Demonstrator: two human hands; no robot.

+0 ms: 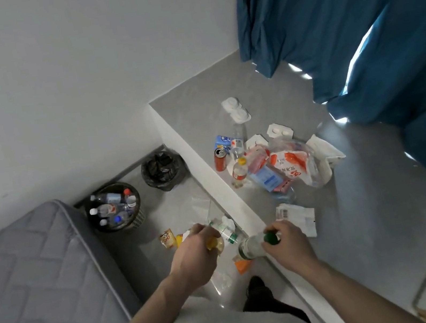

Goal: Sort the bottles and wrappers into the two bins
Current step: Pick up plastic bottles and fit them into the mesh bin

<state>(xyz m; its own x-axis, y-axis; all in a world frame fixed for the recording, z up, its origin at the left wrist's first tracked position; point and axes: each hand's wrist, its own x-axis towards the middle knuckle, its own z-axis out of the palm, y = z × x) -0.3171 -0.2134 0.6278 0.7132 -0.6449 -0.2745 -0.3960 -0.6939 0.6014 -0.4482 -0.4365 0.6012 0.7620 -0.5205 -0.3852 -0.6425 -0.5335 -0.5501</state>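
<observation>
My left hand point(194, 257) grips a yellow-capped bottle point(215, 244) above the floor. My right hand point(286, 243) holds a clear bottle with a green cap point(251, 245) by its neck at the platform's edge. A green-labelled bottle point(226, 231) lies on the floor between my hands. On the raised platform point(355, 208) sits a pile of wrappers point(291, 163), a red can point(220, 159) and a yellow-capped bottle point(239, 172). A round bin point(137, 222) by the wall holds several bottles. Beside it stands a second bin with a black liner point(164, 172).
A grey mattress point(33, 276) fills the lower left. Loose wrappers point(168, 238) and an orange scrap point(243, 265) lie on the floor near my hands. Blue curtains point(351, 19) hang at the right. A white paper label point(298, 217) lies on the platform.
</observation>
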